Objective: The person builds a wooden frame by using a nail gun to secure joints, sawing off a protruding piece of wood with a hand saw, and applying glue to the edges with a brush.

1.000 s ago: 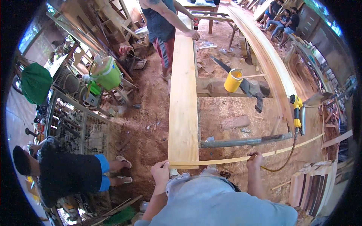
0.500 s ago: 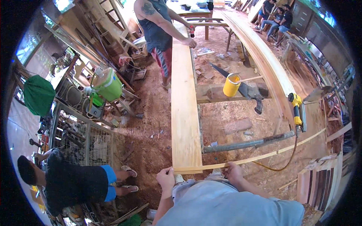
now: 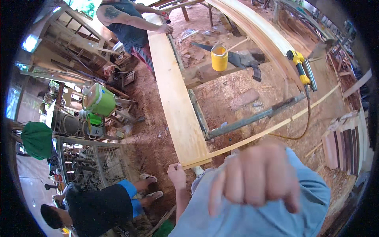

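A long, thin, light wooden strip (image 3: 252, 137) crosses the near end of a broad pale plank (image 3: 173, 94) and runs off to the right. My left hand (image 3: 177, 173) pinches the strip's left end at the plank's near left corner. My right hand (image 3: 254, 177) is raised close to the camera, off the strip, knuckles up and fingers bent downward. Motion blurs it, and whatever may be in its fingers is hidden. At the plank's far end, another person's hand (image 3: 165, 29) rests on the wood while their other hand holds a small red object (image 3: 165, 16).
A yellow can (image 3: 219, 58) with a stick stands by a handsaw (image 3: 241, 60). A yellow-black power tool (image 3: 299, 67) with a hose lies at the right, near stacked boards (image 3: 343, 146). A metal bar (image 3: 256, 118) spans the frame. Another person (image 3: 102, 209) is at lower left.
My right hand has let go of the strip and risen toward the camera. My left hand stays at the strip's end. The view has turned, so the plank now slants.
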### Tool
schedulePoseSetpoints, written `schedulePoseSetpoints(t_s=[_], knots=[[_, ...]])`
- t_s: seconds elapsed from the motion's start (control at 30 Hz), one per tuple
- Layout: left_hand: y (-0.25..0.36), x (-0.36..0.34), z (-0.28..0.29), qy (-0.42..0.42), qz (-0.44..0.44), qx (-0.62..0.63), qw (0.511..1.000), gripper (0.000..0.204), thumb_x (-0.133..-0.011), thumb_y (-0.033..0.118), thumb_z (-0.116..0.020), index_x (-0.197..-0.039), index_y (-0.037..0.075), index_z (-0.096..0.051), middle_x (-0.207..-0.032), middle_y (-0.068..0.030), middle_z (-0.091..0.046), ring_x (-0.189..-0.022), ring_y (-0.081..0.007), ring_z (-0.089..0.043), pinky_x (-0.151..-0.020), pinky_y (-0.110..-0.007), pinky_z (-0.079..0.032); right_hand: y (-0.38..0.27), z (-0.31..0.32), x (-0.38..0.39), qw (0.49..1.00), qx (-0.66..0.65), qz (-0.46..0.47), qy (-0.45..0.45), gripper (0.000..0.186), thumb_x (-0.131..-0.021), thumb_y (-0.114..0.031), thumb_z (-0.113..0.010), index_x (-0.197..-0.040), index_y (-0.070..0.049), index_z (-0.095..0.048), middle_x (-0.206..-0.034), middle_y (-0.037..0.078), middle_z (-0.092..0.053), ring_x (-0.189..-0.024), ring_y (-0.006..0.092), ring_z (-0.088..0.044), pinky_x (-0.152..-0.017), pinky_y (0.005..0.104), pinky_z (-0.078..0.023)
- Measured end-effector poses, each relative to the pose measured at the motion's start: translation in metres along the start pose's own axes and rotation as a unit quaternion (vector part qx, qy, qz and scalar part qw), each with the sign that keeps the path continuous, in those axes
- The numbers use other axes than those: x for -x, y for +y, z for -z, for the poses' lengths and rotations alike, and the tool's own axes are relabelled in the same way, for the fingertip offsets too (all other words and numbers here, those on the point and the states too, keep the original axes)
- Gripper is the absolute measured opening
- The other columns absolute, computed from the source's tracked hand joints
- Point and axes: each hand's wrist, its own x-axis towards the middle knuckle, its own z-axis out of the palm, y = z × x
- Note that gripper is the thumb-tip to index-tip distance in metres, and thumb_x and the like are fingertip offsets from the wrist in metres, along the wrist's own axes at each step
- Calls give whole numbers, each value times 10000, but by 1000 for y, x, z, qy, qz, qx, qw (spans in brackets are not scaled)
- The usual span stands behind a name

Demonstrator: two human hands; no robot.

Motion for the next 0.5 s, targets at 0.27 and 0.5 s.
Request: schedulePoseSetpoints(t_s=[0.27,0.5], knots=[[-3,1,3,10,-4,6,1000,143,-845,66,-644,-903,-60,-680,-859,-177,-688,-824,-242,-648,-786,-370,-502,13,-45,-52,976,-136,150,86,600,-966,-277,-601,-504,-111,-254,-507,18,-223,-431,206,-241,-481,388,-298],[-16,-7,-1,-4,48,8,999,164,-843,78,-650,-913,-66,-683,-872,-186,-693,-813,-253,-656,-782,-374,-504,-5,-43,-59,978,-106,138,111,590,-961,-260,-611,-507,-113,-263,-508,14,-226,-431,189,-259,-478,384,-304]])
